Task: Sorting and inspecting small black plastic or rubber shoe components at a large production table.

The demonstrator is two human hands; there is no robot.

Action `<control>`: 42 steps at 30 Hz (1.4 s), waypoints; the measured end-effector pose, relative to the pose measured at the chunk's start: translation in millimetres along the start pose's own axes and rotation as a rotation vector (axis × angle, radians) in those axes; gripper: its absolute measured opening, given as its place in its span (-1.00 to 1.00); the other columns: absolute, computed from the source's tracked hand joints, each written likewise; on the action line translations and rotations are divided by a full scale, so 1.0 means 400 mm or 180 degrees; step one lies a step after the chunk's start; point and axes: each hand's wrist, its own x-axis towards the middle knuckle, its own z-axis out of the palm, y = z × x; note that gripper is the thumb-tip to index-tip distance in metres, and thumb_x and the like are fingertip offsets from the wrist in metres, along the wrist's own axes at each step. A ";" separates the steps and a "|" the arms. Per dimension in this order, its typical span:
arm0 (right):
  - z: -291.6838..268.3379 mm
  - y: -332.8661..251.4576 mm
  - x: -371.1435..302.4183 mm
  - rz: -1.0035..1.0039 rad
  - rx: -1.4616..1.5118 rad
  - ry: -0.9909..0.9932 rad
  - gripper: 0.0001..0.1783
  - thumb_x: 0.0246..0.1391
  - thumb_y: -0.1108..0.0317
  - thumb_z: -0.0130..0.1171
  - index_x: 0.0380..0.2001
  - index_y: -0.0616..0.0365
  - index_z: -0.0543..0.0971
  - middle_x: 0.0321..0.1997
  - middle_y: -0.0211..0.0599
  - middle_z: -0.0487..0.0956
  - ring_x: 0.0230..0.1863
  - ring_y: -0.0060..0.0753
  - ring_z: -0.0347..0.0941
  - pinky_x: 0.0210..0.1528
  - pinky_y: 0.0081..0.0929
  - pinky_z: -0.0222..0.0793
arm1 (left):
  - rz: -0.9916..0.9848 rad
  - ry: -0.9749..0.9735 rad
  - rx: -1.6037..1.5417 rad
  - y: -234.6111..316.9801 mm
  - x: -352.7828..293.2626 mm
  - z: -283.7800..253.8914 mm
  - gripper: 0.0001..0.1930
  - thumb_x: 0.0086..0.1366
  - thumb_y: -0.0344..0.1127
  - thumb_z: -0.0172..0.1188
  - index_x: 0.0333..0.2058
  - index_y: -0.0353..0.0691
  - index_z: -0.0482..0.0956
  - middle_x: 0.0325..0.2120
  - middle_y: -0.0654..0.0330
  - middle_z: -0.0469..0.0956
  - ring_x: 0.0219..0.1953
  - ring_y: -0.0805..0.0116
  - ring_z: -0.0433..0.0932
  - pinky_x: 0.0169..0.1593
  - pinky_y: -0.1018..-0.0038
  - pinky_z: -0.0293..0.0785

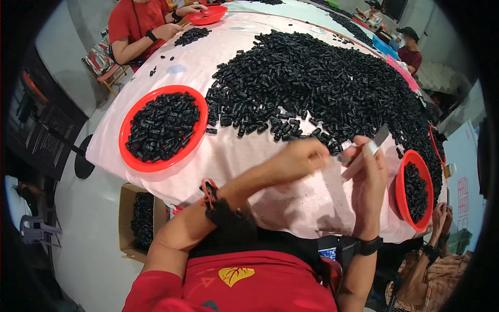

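A blade (382,136) juts up from the right hand (368,165) over the near side of the table (283,200), at the edge of a heap of black parts (322,78). I see the right hand's fingers pinched around that single blade, its tip toward the heap. The left hand (303,158), blurred, is loosely curled just beside it; I can't make out whether it holds anything.

The heap, too dense for me to count, blocks the way ahead. I count four red bowls: the left bowl (150,166) and right bowl (401,193), both filled with parts and hemming in the work; a far bowl (208,16); and a fourth bowl (433,141), partly hidden beyond the right one. One small pile (192,35) lies near the far bowl, beside a co-worker in red (139,23).

Below the table's left edge, I find one box (126,218), also holding parts. Four other people show clearly: the one in red, two in dark caps at the far end, one at lower right. One stool (37,229) and one chair (112,75) stand off to the left.
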 end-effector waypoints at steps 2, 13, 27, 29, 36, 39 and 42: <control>-0.016 -0.019 0.025 0.0013 -0.0122 0.0107 -0.69 0.26 0.22 -0.07 -0.17 0.26 0.49 -0.51 -0.44 0.42 -0.52 -0.69 0.22 -0.47 -0.74 0.11 | -0.0277 0.0509 0.0357 0.003 0.033 -0.048 -0.72 0.28 -0.25 0.08 -0.14 -0.31 0.53 -0.42 0.23 0.52 -0.40 0.49 0.46 -0.32 0.50 0.40; -0.002 0.001 -0.051 0.0286 -0.0265 0.0355 -0.65 0.27 0.12 -0.11 -0.23 0.20 0.49 -0.64 -0.57 0.31 -0.62 -0.77 0.14 -0.63 -0.77 -0.05 | -0.0156 0.0547 0.3086 -0.064 0.111 -0.012 -0.77 0.13 -0.33 0.19 -0.21 -0.15 0.59 -0.30 0.06 0.52 -0.13 0.04 0.44 0.00 0.22 0.35; 0.012 0.023 -0.082 -0.0064 -0.0859 -0.0055 -0.83 0.19 0.34 0.04 -0.26 0.21 0.50 -0.50 -0.54 0.41 -0.54 -0.81 0.20 -0.49 -0.79 0.12 | -0.0774 -0.0012 -0.1556 0.069 -0.040 -0.025 -0.68 0.18 -0.31 0.25 -0.11 -0.30 0.52 -0.33 0.31 0.56 -0.33 0.63 0.45 -0.25 0.68 0.33; 0.031 0.010 -0.092 -0.0072 -0.1003 -0.0094 -0.82 0.14 0.40 0.13 -0.20 0.24 0.51 -0.39 -0.50 0.49 -0.42 -0.78 0.30 -0.37 -0.77 0.24 | -0.0796 -0.0161 -0.1558 0.064 -0.053 -0.009 -0.70 0.19 -0.29 0.24 -0.12 -0.27 0.53 -0.36 0.35 0.55 -0.36 0.67 0.42 -0.30 0.71 0.30; 0.037 0.010 -0.090 -0.0063 -0.0881 -0.0263 -0.81 0.20 0.33 0.06 -0.23 0.24 0.51 -0.48 -0.55 0.44 -0.53 -0.82 0.21 -0.53 -0.78 0.12 | -0.0945 -0.0462 -0.2193 0.072 -0.068 0.003 -0.77 0.26 -0.24 0.18 -0.18 -0.23 0.53 -0.37 0.32 0.55 -0.40 0.67 0.43 -0.33 0.70 0.32; 0.024 -0.001 -0.095 -0.0029 -0.0631 -0.0229 -0.77 0.24 0.29 -0.02 -0.30 0.23 0.51 -0.57 -0.59 0.37 -0.59 -0.82 0.13 -0.58 -0.76 0.04 | -0.1130 -0.0461 -0.2620 0.075 -0.072 -0.001 -0.76 0.29 -0.21 0.14 -0.16 -0.21 0.50 -0.35 0.31 0.55 -0.40 0.66 0.43 -0.32 0.69 0.33; -0.002 -0.003 -0.095 -0.0058 -0.0623 -0.0419 -0.73 0.26 0.26 -0.09 -0.37 0.21 0.48 -0.61 -0.62 0.29 -0.62 -0.81 0.07 -0.60 -0.74 0.00 | -0.1198 -0.0410 -0.2941 0.071 -0.065 -0.012 -0.74 0.31 -0.21 0.11 -0.10 -0.19 0.47 -0.33 0.30 0.52 -0.37 0.64 0.43 -0.27 0.67 0.35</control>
